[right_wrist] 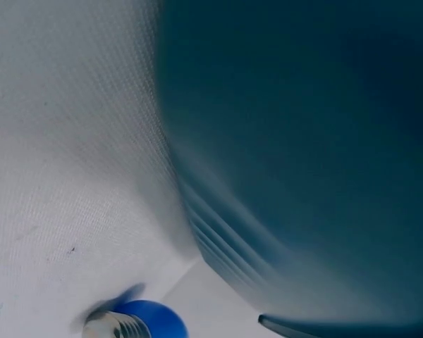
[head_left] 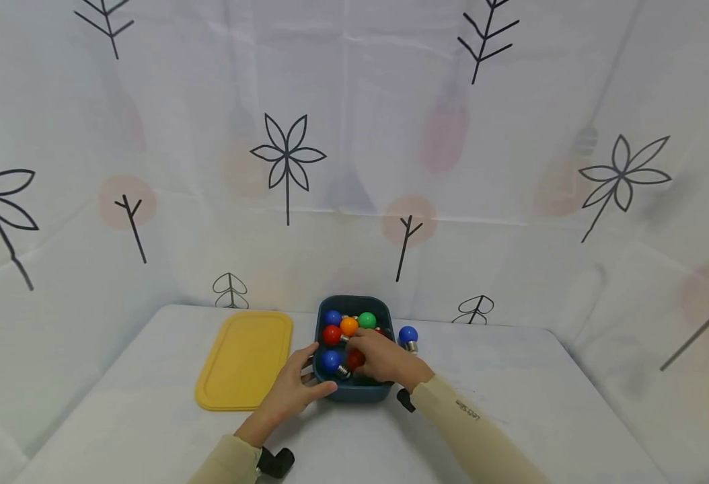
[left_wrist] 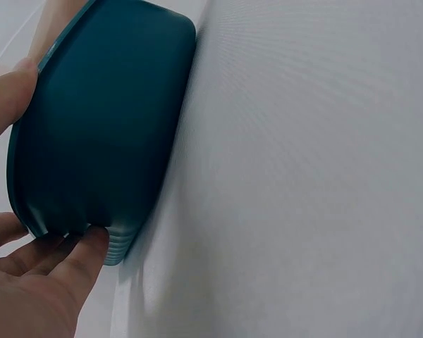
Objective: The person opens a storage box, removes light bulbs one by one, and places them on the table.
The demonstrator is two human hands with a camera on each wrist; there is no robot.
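A dark teal plastic bin (head_left: 357,393) stands on the table with several coloured light bulbs inside. Among them are a blue bulb (head_left: 331,361), an orange bulb (head_left: 349,327) and a green bulb (head_left: 367,320), some showing metal screw bases. My left hand (head_left: 294,386) holds the bin's near left corner, thumb at the near rim and fingers against the ridged side (left_wrist: 118,246). My right hand (head_left: 385,356) reaches down into the bin, a red bulb (head_left: 355,361) between its thumb and fingers; the fingertips are partly hidden. In the right wrist view only the bin's outer wall (right_wrist: 303,176) shows, no hand.
Another blue bulb (head_left: 408,335) lies on the table close to the bin's right side. Left of the bin is a flat yellow lid or tray (head_left: 245,359). A white cloth backdrop (head_left: 354,255) with printed plants rises behind the table's far edge.
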